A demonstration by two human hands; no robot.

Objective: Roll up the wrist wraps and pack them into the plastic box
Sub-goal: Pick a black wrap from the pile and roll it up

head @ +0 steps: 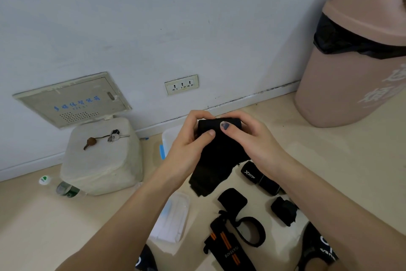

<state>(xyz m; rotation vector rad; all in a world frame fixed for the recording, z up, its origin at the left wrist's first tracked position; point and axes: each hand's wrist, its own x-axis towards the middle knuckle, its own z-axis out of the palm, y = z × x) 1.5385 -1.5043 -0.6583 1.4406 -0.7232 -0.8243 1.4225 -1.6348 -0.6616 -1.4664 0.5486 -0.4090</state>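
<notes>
1. Black wrist wrap (216, 152) is being held above the floor, top end rolled, tail hanging.
2. Left hand (193, 139) and right hand (252, 139) are both pinching the roll, fingers curled round it.
3. Plastic box (168, 141) is sitting behind the hands; its lid (173, 218) is lying nearer.

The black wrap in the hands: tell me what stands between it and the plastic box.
Nothing visible does. Both hands, left and right, hold the black wrap above the floor, and the plastic box sits just behind and to the left of them. The left hand covers most of the box, so its inside cannot be seen.
</notes>
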